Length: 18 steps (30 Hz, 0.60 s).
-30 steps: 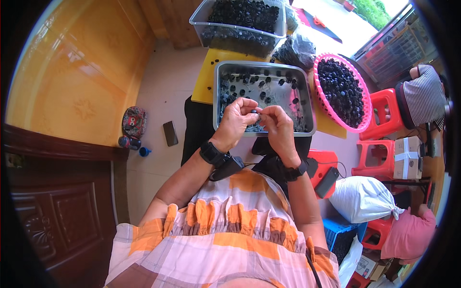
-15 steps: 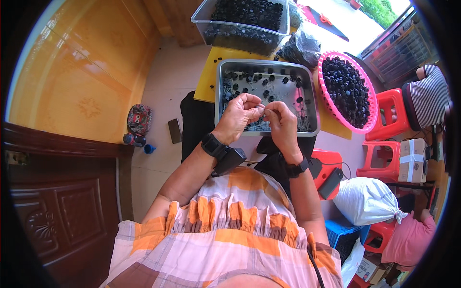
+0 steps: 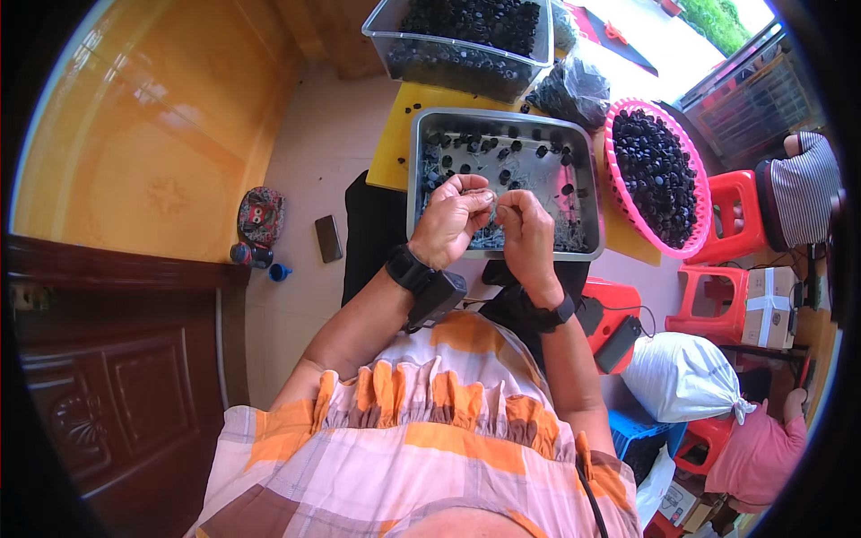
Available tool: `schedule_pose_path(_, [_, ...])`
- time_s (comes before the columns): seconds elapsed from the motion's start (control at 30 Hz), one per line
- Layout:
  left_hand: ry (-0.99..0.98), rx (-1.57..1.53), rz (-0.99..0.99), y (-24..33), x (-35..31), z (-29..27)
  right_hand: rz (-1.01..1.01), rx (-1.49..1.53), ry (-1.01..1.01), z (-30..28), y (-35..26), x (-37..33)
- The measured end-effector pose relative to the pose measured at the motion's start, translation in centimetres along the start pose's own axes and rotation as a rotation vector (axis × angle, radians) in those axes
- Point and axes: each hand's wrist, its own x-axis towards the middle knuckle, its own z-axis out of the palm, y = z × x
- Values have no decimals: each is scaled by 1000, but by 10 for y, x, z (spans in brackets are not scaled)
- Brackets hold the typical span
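Observation:
Above the near part of a metal tray (image 3: 592, 179), my left hand (image 3: 453, 220) has its thumb and fingers pinched together. What it holds is too small and covered to make out. Close beside it, my right hand (image 3: 527, 231) is pinched too, its fingertips a little apart from the left ones, and its contents are hidden. Inside the tray lie scattered small black round pieces (image 3: 504, 176) and thin pale slivers (image 3: 569, 235).
Right of the tray stands a pink basket (image 3: 613, 170) heaped with black pieces. Behind are a clear plastic bin (image 3: 457, 38) of similar pieces and a plastic bag (image 3: 574, 92). Red stools (image 3: 713, 300), a white sack (image 3: 682, 377) and two people are at right. A phone (image 3: 328, 238) lies on the floor.
My pinched fingertips have drawn slightly apart. The whole view has shifted a little, with the tray and basket now slightly further right in the picture.

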Motion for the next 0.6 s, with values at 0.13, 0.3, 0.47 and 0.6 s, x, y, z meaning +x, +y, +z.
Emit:
schedule_pose_path(0.13, [11,64,33,4,7,-2,160,19,105,-1,-3,2])
schedule_pose_path(0.3, [-69,202,-10,8,6,-5,225,96,60,-6,6,1])
schedule_pose_path(0.47, [-58,197,-61,10,3,-9,265,122,68,-8,2,4])
schedule_pose_path(0.6, [-77,80,-114,9,1,-15,238,175,46,-7,-3,-2])
